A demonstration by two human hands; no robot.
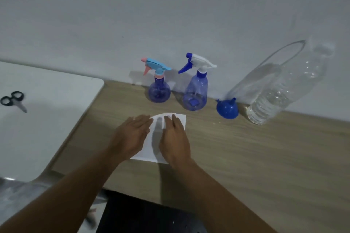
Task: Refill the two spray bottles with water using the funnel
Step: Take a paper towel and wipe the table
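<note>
Two spray bottles stand against the wall: a round blue one with a light-blue and pink trigger head (158,87), and a taller cone-shaped one with a white and blue trigger head (196,89). To their right a blue funnel (227,108) lies mouth-down on the table. A large clear water bottle (284,89) stands at the right. My left hand (130,134) and my right hand (175,138) lie flat with straight fingers on a white sheet of paper (155,138) in front of the bottles.
The wooden table (265,157) runs to the wall. A white board (47,119) covers the left side, with black-handled scissors (13,100) on it. The table's front edge is near my forearms, with a dark gap below.
</note>
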